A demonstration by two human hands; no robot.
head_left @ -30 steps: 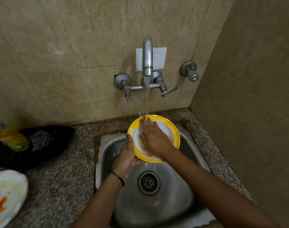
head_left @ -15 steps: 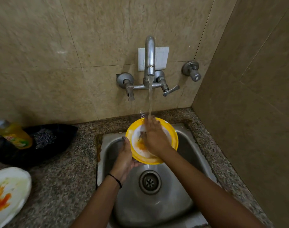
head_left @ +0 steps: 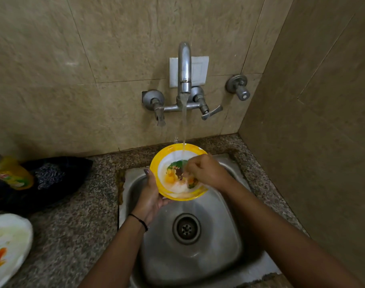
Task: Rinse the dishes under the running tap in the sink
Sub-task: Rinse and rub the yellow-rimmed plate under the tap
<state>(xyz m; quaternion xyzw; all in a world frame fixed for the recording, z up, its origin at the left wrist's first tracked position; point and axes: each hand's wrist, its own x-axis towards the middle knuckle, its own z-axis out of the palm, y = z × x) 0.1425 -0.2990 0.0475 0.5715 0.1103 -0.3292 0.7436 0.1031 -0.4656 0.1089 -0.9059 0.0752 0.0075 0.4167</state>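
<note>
A yellow-rimmed white plate (head_left: pixel 164 159) with a coloured picture in its middle is tilted over the steel sink (head_left: pixel 229 231). My left hand (head_left: pixel 151 194) grips its lower left edge from below. My right hand (head_left: pixel 206 171) lies on the plate's right half with fingers curled, rubbing the face. Water runs from the wall tap (head_left: pixel 184 67) onto the plate's upper middle. A second white plate (head_left: pixel 9 246) smeared with orange sauce lies on the counter at the far left.
A yellow dish soap bottle (head_left: pixel 10 173) rests on a dark cloth (head_left: pixel 52 177) on the speckled granite counter (head_left: pixel 73 221) left of the sink. The drain (head_left: pixel 186 228) is in the sink's middle. Tiled walls close the back and right sides.
My right hand has slid from the plate's middle to its right half and curled its fingers, uncovering the coloured picture. The plate sits slightly lower. The left hand keeps its grip.
</note>
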